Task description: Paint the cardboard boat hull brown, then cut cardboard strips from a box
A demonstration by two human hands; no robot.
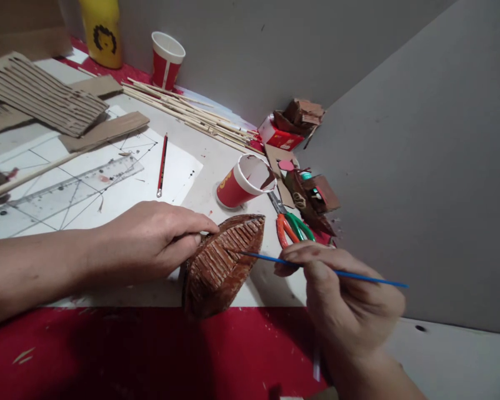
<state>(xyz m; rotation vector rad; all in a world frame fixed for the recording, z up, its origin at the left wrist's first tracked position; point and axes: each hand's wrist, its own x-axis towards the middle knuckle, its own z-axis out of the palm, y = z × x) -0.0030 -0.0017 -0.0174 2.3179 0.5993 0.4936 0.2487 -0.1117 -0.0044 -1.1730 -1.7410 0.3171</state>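
Observation:
A small brown model boat [225, 261] with a ribbed, slatted deck is tilted above the front edge of the white surface. My left hand [162, 239] grips its left rim, fingers pressed together and the thumb below them. Between the thumb and fingers of my right hand [345, 294] is a thin blue paintbrush [270, 259]. The brush tip touches the slats in the middle of the boat. Just behind the boat stands a red and white paper cup [237, 189] with brown smears inside its rim. Scissors [289, 222] with orange and green handles lie beside the cup.
Thin wooden sticks [191, 114] lie at the back near another paper cup [166, 61] and a yellow bottle [102, 33]. Corrugated cardboard [45, 94], a clear ruler [79, 186] and a pencil [162, 166] rest at left. Brown model pieces [312, 194] sit by the grey wall [420, 166].

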